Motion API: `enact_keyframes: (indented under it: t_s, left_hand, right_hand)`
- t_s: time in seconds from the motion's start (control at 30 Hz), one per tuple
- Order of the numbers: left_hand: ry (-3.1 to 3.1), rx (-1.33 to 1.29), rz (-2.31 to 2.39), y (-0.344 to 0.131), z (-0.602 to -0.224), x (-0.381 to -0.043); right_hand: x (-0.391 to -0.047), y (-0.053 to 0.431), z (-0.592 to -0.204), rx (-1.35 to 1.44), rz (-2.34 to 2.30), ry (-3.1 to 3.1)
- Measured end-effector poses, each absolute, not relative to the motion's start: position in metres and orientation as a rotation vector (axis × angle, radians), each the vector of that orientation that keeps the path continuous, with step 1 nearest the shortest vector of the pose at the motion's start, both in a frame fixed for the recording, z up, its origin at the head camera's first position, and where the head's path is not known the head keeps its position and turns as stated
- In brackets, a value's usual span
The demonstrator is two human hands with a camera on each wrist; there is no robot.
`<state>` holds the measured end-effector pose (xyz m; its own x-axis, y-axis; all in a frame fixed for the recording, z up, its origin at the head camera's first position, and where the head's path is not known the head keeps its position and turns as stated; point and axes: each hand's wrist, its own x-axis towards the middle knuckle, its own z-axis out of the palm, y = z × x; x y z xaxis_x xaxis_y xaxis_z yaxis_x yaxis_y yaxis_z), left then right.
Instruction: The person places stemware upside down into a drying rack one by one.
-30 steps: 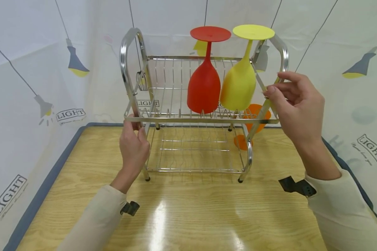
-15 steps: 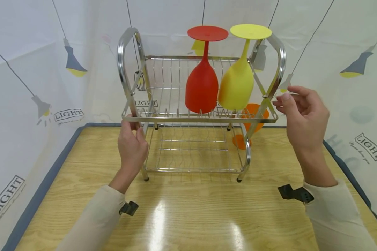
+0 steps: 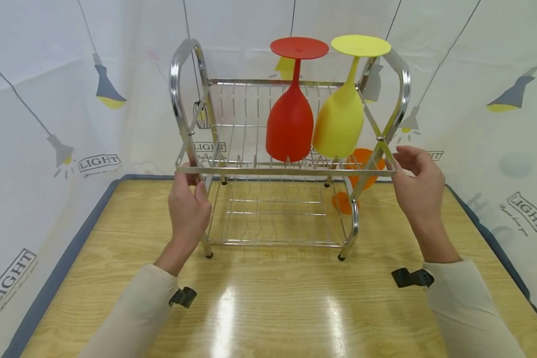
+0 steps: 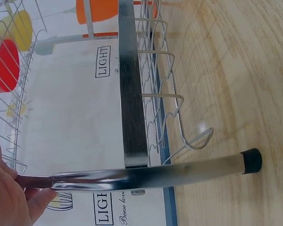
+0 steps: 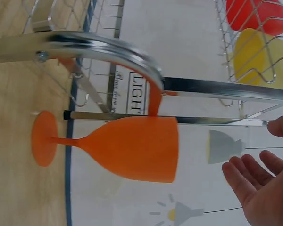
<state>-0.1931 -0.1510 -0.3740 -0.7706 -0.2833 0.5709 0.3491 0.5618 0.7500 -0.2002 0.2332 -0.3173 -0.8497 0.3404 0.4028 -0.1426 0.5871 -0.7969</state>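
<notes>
A two-tier chrome dish rack (image 3: 268,172) stands on the table. Upside down on its upper tier, feet up, are a red goblet (image 3: 290,127) and, to the right, a yellow goblet (image 3: 340,124). My left hand (image 3: 190,204) grips the rack's left side frame just under the upper tier, thumb and fingers around the tube (image 4: 35,181). At the upper tier's front right corner is my right hand (image 3: 422,186), its loosely bent fingers (image 5: 245,176) spread and nothing between them. An orange goblet (image 5: 137,148) stands upright by the rack's right side, partly hidden in the head view.
The rack's lower tier (image 3: 277,214) holds no goblets. A wood-grain table (image 3: 277,303) lies under the rack and in front of it. White printed sheets (image 3: 71,114) hang along the back and sides, meeting the table at a blue edge (image 3: 94,214).
My right hand has left the upper part of the right side frame, drawn back, and come down to the upper tier's corner. The left hand keeps its grip; the goblets have not moved.
</notes>
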Motion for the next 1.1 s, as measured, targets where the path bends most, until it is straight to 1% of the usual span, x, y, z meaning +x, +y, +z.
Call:
enact_keyframes:
  t_s: [0.2,0.6,0.9,1.1]
  left_hand:
    - [-2.136,-0.059,-1.202,-0.152,-0.375,-0.194]
    - [-2.153,-0.055,-1.211,-0.152,-0.375,-0.194]
    - [-2.165,-0.057,-1.212,-0.150,-0.375,-0.193]
    - [-2.154,-0.065,-1.201,-0.151,-0.374,-0.193]
  right_hand:
    - [-0.208,0.236,-0.331,-0.211,1.168,-2.390]
    - [-0.225,0.241,-0.355,-0.195,1.258,-2.547]
    - [-0.245,0.243,-0.373,-0.066,1.247,-2.562]
    - [-0.253,0.242,-0.377,-0.075,1.215,-2.604]
